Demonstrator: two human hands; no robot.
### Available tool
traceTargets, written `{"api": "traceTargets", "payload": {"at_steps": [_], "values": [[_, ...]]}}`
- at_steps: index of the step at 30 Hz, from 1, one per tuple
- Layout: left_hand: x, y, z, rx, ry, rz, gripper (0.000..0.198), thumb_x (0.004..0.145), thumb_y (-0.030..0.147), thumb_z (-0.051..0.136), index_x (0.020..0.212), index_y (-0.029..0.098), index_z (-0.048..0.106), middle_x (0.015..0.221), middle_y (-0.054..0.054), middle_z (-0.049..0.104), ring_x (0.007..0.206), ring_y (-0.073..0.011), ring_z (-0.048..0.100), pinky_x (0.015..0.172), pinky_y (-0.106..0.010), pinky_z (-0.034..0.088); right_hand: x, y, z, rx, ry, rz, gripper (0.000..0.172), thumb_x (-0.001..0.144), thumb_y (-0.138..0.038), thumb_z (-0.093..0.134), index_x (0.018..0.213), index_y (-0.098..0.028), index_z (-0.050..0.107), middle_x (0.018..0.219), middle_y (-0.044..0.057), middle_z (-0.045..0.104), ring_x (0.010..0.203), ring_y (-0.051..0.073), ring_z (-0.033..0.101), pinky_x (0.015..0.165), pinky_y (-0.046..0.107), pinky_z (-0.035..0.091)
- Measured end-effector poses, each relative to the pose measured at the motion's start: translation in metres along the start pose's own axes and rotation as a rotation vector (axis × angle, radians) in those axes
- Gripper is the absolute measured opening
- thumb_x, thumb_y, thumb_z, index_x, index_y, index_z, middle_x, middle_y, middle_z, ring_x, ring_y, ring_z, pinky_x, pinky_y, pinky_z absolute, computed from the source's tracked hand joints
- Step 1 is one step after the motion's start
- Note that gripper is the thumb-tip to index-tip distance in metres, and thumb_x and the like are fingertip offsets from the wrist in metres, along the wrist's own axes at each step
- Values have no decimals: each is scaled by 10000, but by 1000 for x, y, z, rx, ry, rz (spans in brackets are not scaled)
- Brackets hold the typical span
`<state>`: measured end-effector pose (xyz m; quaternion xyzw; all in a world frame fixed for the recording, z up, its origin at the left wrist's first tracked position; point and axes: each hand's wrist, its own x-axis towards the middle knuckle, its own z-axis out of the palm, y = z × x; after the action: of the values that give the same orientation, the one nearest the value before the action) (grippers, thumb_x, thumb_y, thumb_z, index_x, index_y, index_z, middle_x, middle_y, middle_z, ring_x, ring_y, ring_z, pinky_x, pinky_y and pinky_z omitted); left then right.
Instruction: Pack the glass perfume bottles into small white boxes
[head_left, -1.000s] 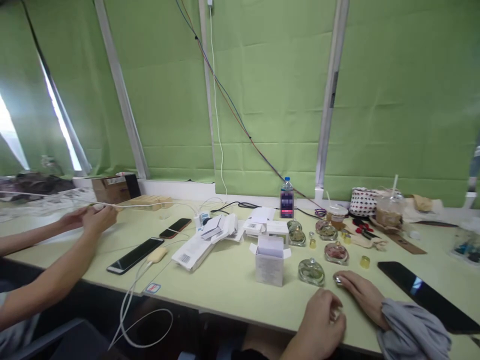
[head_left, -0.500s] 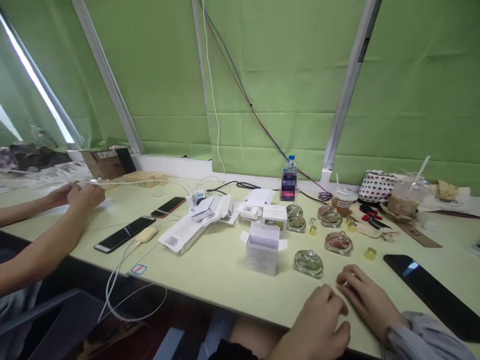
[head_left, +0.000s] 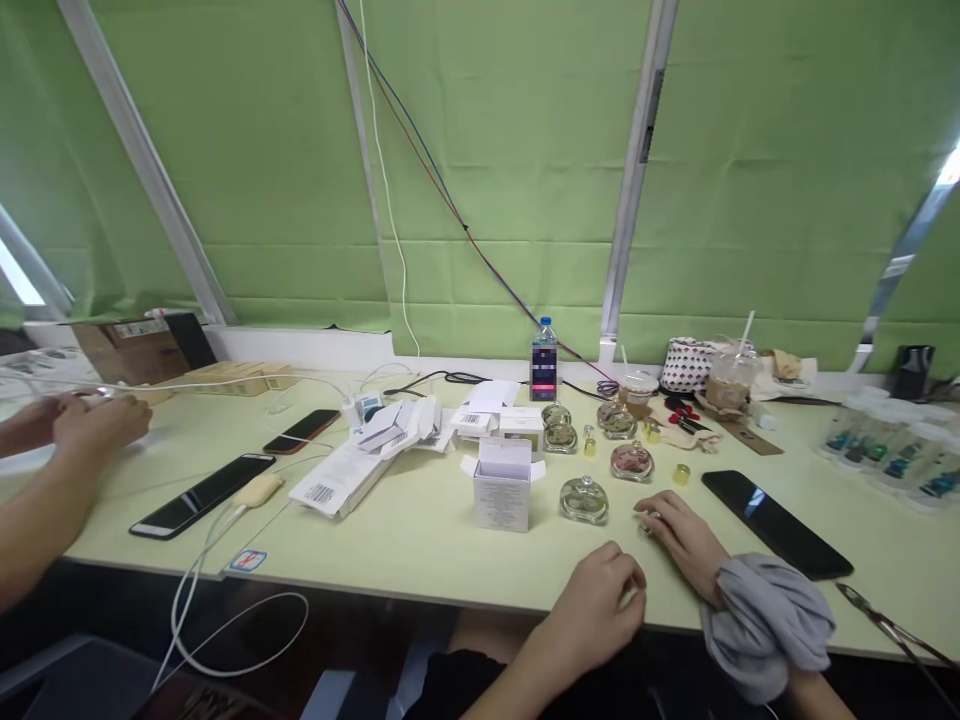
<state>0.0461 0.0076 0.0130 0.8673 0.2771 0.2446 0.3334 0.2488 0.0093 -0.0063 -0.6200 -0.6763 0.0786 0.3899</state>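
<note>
My left hand [head_left: 600, 603] rests at the table's front edge with its fingers curled in; what they hold, if anything, is hidden. Just right of it my right hand [head_left: 681, 540], in a bunched grey sleeve [head_left: 766, 620], lies on the table with its fingertips pinched on a small silvery piece [head_left: 645, 523]. A round clear glass bottle [head_left: 583, 498] stands just beyond both hands. An open white box [head_left: 502, 490] stands left of that bottle. A pinkish round bottle [head_left: 631, 461] and a small yellow cap [head_left: 680, 474] lie further back.
A black phone [head_left: 776, 510] lies right of my right hand. Flat white cartons [head_left: 352, 470], two phones [head_left: 199, 495] and a white cable [head_left: 202, 570] lie to the left, near a co-worker's hands [head_left: 97, 425]. A water bottle [head_left: 544, 372], cups and more round bottles stand at the back.
The view has swung right and the table looks further off. My two hands have stayed close together by the clear bottle. The co-worker's hands keep working at the far left.
</note>
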Motion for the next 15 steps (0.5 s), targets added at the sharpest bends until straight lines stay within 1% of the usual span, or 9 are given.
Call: {"api": "traceTargets", "payload": {"at_steps": [2, 4, 5, 7, 9, 11, 15], "values": [[1, -1, 1, -9, 13, -17, 174, 771, 117, 510, 878, 175, 634, 849, -15, 553, 743, -127, 528, 689, -199, 419, 0, 4, -2, -26, 81, 21, 297, 901, -383, 345, 1024, -229, 568, 944, 74, 583, 878, 226, 596, 829, 371, 472], [2, -1, 0, -15, 19, -25, 178, 770, 111, 505, 873, 172, 636, 852, -18, 558, 749, -127, 532, 686, -199, 418, 0, 10, -3, -67, 151, 57, 306, 897, -389, 357, 1069, -226, 551, 967, 78, 582, 860, 228, 596, 812, 376, 476], [2, -1, 0, -17, 19, -23, 180, 767, 107, 505, 872, 172, 636, 849, -17, 558, 747, -126, 530, 682, -197, 416, 0, 14, -3, -90, 164, 74, 297, 890, -389, 368, 1056, -228, 555, 969, 76, 586, 841, 228, 598, 792, 375, 480], [0, 0, -1, -14, 20, -10, 176, 764, 108, 513, 869, 175, 637, 840, -13, 553, 736, -122, 523, 671, -193, 412, 0, 21, 0, -121, 132, 80, 254, 868, -378, 403, 978, -229, 577, 953, 69, 601, 817, 225, 604, 766, 366, 485], [-2, 1, -3, -2, 21, 5, 169, 766, 115, 520, 871, 178, 638, 838, -13, 551, 734, -123, 520, 669, -192, 411, 0, 28, 3, -141, 79, 57, 213, 847, -353, 435, 907, -229, 597, 923, 61, 615, 808, 222, 608, 762, 356, 487], [-5, 0, -2, 7, 16, 22, 165, 771, 121, 525, 876, 180, 638, 846, -17, 556, 746, -127, 525, 676, -192, 414, 0, 33, 4, -172, 65, 17, 213, 842, -338, 451, 903, -226, 621, 904, 60, 624, 821, 224, 606, 772, 355, 489], [-6, -4, 3, 8, 26, 48, 178, 770, 108, 529, 885, 185, 642, 876, -27, 581, 759, -126, 541, 683, -192, 421, -2, 32, -3, -322, 166, -115, 280, 886, -363, 446, 986, -223, 667, 919, 80, 625, 825, 239, 583, 765, 383, 489]]}}
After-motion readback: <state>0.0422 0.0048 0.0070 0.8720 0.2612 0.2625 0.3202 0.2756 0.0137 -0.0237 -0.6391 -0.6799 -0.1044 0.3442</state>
